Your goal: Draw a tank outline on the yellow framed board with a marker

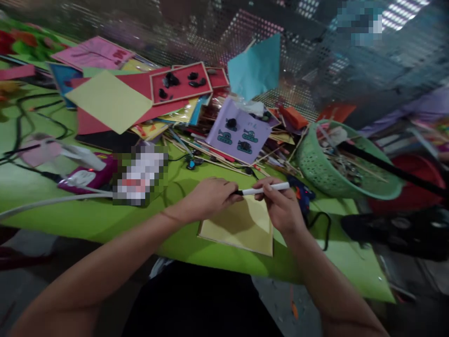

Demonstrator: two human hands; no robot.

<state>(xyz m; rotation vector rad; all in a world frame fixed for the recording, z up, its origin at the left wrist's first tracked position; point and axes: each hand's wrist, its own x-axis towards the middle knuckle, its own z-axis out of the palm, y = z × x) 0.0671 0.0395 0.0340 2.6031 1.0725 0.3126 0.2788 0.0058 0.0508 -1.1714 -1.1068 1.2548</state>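
A white marker pen (268,188) with a black end spans the gap between my two hands. My right hand (282,206) grips its white barrel between thumb and fingers. At the other end, the fingers of my left hand (215,196) are closed on the black part, which they partly cover. Below both hands a yellow sheet with a thin wooden edge (242,229) lies on the green table (168,238). Just beyond, a purple sheet (242,133) with drawn green shapes and dark stones leans on a pile of sticks.
At the right stands a green basket (315,168) of sticks and oddments. A purple power strip (87,175) with cables lies left, beside a blurred-out object (140,180). Coloured cards and a red framed panel with black stones (182,84) fill the back, before a perforated screen.
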